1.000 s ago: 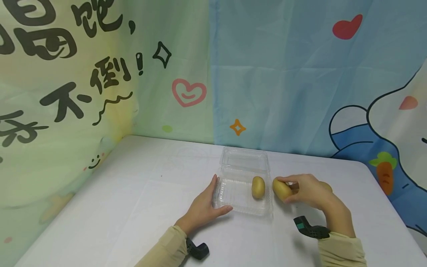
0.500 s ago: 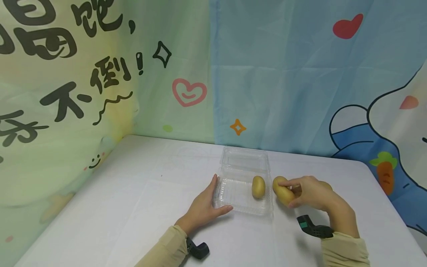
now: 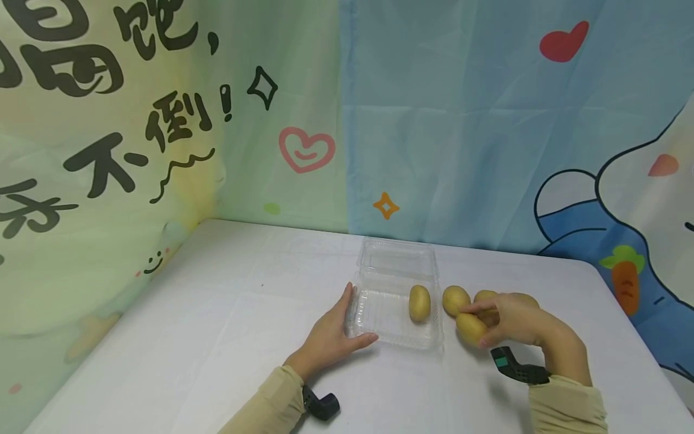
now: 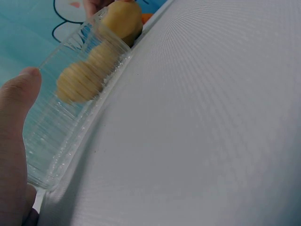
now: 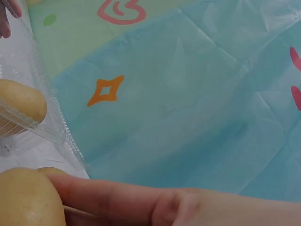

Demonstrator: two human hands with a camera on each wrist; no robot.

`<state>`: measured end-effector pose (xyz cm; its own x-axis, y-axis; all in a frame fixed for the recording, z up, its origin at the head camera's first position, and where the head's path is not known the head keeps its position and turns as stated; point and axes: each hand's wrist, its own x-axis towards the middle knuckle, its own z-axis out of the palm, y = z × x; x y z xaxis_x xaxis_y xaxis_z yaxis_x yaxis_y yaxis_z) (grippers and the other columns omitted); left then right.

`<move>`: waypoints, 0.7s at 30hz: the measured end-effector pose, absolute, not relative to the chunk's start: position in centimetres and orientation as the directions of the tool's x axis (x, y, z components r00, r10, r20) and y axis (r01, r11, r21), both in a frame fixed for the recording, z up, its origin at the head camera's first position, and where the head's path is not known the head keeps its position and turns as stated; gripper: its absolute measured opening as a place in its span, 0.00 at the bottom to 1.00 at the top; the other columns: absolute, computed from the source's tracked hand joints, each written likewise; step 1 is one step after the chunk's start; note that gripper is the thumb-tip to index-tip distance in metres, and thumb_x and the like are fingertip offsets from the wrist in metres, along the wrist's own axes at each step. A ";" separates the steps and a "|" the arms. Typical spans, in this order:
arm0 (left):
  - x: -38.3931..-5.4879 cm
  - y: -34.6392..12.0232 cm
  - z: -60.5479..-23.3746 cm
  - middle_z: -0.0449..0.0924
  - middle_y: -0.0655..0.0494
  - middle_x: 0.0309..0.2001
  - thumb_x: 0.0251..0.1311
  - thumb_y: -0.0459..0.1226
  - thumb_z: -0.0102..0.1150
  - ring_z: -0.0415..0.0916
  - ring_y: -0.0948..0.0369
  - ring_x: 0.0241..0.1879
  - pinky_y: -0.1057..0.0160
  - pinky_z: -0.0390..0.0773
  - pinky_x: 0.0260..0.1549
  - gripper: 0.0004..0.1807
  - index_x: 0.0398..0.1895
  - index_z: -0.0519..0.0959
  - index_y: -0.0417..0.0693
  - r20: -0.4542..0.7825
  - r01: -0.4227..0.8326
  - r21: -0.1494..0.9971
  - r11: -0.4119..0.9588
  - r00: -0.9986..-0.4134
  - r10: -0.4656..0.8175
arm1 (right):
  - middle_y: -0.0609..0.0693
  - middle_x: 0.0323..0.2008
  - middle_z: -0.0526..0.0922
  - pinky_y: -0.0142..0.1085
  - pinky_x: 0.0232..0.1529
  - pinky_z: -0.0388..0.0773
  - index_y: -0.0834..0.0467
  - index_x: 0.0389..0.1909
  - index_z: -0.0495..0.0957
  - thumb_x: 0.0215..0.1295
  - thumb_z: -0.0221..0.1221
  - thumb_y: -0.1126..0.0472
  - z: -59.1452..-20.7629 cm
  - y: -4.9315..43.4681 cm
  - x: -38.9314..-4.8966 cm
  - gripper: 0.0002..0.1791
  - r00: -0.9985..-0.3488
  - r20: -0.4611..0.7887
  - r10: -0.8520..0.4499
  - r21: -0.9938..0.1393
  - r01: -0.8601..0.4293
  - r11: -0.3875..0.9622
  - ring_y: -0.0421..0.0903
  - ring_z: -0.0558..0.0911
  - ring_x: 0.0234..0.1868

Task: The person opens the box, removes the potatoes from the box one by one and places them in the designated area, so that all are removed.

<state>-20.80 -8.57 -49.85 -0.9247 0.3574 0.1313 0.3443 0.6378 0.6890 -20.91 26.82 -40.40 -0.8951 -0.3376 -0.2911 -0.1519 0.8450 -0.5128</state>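
Observation:
In the head view, my left hand rests against the near left corner of an open, clear plastic clamshell container, with straight forefinger along its left side and extended thumb along the front. One potato lies in its right part. My right hand pinches another potato between fingers and thumb, right of the container. The right wrist view shows this pinched potato up close at the lower left. Through the clear wall, the left wrist view shows potatoes, with the thumb beside them.
More potatoes lie around my right hand: one beside the container, one behind my fingers and one partly hidden by the hand. The container's lid lies folded back toward the printed cloth backdrop. Everything sits on a white table.
My right hand has moved right and nearer with the potato. It now sits apart from the potato behind it, and another potato shows behind my fingers. My left hand has stayed put.

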 end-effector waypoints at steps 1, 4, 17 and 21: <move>-20.8 -8.6 -49.8 0.49 0.53 0.75 0.47 0.69 0.58 0.55 0.55 0.72 0.53 0.62 0.67 0.63 0.76 0.40 0.47 0.130 0.344 0.688 0.639 -0.925 0.357 | 0.51 0.46 0.83 0.43 0.45 0.79 0.53 0.55 0.79 0.36 0.76 0.52 -40.5 26.9 -20.9 0.37 -0.888 -0.307 -0.342 -0.542 -0.132 0.830 0.51 0.82 0.47; -20.8 -8.6 -49.8 0.49 0.53 0.75 0.46 0.69 0.59 0.54 0.56 0.72 0.54 0.62 0.67 0.63 0.76 0.40 0.48 0.126 0.339 0.690 0.640 -0.927 0.354 | 0.54 0.49 0.81 0.42 0.44 0.81 0.57 0.56 0.78 0.38 0.76 0.57 -40.6 27.0 -21.0 0.38 -0.872 -0.340 -0.353 -0.604 -0.085 0.793 0.53 0.82 0.48; -20.9 -8.6 -49.8 0.50 0.54 0.75 0.46 0.69 0.58 0.55 0.57 0.72 0.54 0.63 0.67 0.63 0.76 0.40 0.48 0.119 0.333 0.692 0.641 -0.928 0.353 | 0.56 0.50 0.79 0.45 0.46 0.81 0.57 0.55 0.78 0.39 0.75 0.60 -41.0 26.7 -21.2 0.35 -0.863 -0.361 -0.353 -0.620 -0.061 0.782 0.57 0.81 0.50; -20.9 -8.6 -49.9 0.49 0.54 0.75 0.46 0.69 0.58 0.54 0.57 0.72 0.54 0.62 0.67 0.63 0.76 0.40 0.48 0.117 0.332 0.691 0.642 -0.928 0.354 | 0.57 0.51 0.79 0.47 0.47 0.81 0.56 0.55 0.79 0.39 0.75 0.60 -41.2 26.6 -21.2 0.35 -0.865 -0.360 -0.350 -0.617 -0.061 0.785 0.57 0.81 0.51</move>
